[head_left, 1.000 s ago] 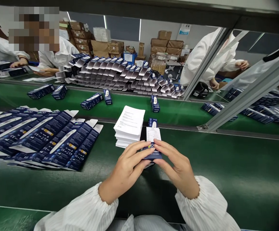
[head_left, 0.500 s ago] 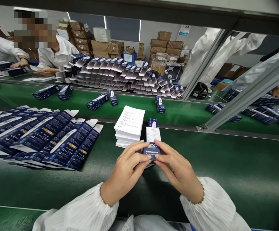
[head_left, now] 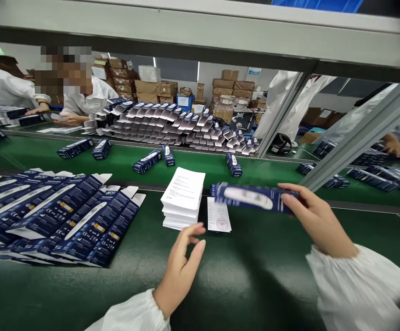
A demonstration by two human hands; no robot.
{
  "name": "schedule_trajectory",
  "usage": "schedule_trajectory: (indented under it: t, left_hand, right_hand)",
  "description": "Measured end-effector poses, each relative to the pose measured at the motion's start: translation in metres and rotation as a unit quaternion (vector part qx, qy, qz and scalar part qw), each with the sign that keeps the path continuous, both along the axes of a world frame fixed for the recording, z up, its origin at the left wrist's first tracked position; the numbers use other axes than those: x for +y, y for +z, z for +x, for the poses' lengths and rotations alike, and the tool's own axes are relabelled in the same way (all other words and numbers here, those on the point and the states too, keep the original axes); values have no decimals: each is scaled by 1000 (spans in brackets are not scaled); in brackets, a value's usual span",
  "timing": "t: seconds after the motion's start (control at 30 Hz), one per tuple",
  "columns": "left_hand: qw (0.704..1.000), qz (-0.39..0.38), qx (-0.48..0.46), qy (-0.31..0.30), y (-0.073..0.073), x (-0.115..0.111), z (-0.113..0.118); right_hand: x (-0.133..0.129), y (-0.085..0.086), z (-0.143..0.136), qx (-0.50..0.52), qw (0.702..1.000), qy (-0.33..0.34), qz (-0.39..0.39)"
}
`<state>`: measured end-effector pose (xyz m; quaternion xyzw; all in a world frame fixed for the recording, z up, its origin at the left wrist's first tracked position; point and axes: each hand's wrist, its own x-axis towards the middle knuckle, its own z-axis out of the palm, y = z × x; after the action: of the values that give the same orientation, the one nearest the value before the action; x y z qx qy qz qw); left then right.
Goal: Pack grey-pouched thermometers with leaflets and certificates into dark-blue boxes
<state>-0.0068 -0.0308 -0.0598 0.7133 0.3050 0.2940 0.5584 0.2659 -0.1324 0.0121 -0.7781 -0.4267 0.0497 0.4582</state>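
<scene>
- green work surface (head_left: 272, 276) runs across a packing line, with a green conveyor belt (head_left: 193, 161) behind it and a grey metal frame (head_left: 200, 37) overhead.
- far left, flattened blue cartons (head_left: 48, 211) lie fanned out in overlapping rows on the surface.
- behind them, across the belt, a person in a white coat (head_left: 82, 94) works beside a long bank of open cartons (head_left: 175, 124); brown shipping boxes (head_left: 232, 85) are stacked at the back wall.
- closed blue boxes (head_left: 148, 162) lie scattered on the belt.
- at centre, a stack of white leaflets (head_left: 182, 197) sits on the surface, with a single folded slip (head_left: 218, 215) lying just beside it to the right.
- the left hand (head_left: 182, 264) is empty, fingers loosely spread, hovering near the front of the leaflet stack.
- the right hand (head_left: 318, 218) grips one end of a long blue box (head_left: 251, 197), held roughly level in the air above the slip and near the edge of the belt; motion blurs the print.
- far right, more blue boxes (head_left: 372, 177) lie beyond a slanted frame strut (head_left: 358, 138), and another worker's hand (head_left: 392, 146) shows.
</scene>
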Motion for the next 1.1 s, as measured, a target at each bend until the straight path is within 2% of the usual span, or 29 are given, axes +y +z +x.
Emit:
schedule_trajectory:
  t: [0.07, 0.13, 0.23, 0.33, 0.4, 0.47, 0.53, 0.6, 0.67, 0.73, 0.83, 0.9, 1.0, 1.1]
  left_hand:
    - [997, -18, 35, -66, -12, 2, 5]
    - [994, 28, 58, -84, -26, 1, 10]
    - [989, 83, 80, -95, -40, -2, 14]
    - [984, 106, 91, -108, -45, -5, 12]
    - [980, 154, 80, -101, -45, -4, 10]
    - [965, 243, 62, -78, -38, 3, 8]
    - [935, 349, 45, -34, -24, 16, 9]
    - [900, 434, 30, 30, -4, 35, 14]
    - [872, 480, 59, 71, 16, 55, 20]
    - [853, 497, 142, 72, 30, 69, 24]
    - [824, 506, 255, 13, 39, 71, 22]
    - [804, 524, 281, -22, 43, 65, 15]
    - [796, 520, 304, -58, 58, 59, 8]
    - [804, 458, 364, -109, 79, 70, 17]
  right_hand:
    - [15, -30, 35, 138, 988, -60, 31]
    - [38, -62, 62, 274, 954, -118, 35]
    - [77, -99, 81, 327, 936, -122, 41]
    - [110, -117, 79, 349, 929, -84, 85]
    - [123, -127, 70, 348, 928, -60, 121]
    - [126, -138, 57, 341, 928, -43, 141]
    - [120, -150, 44, 331, 932, -30, 144]
    - [108, -159, 31, 320, 938, -14, 136]
    - [92, -163, 20, 309, 944, 6, 120]
    - [78, -163, 13, 298, 949, 20, 101]
    - [59, -162, 10, 287, 954, 22, 83]
    - [50, -158, 9, 283, 956, 18, 79]
    - [40, -143, 3, 269, 960, 13, 74]
    - [34, -112, -15, 138, 989, 50, 33]
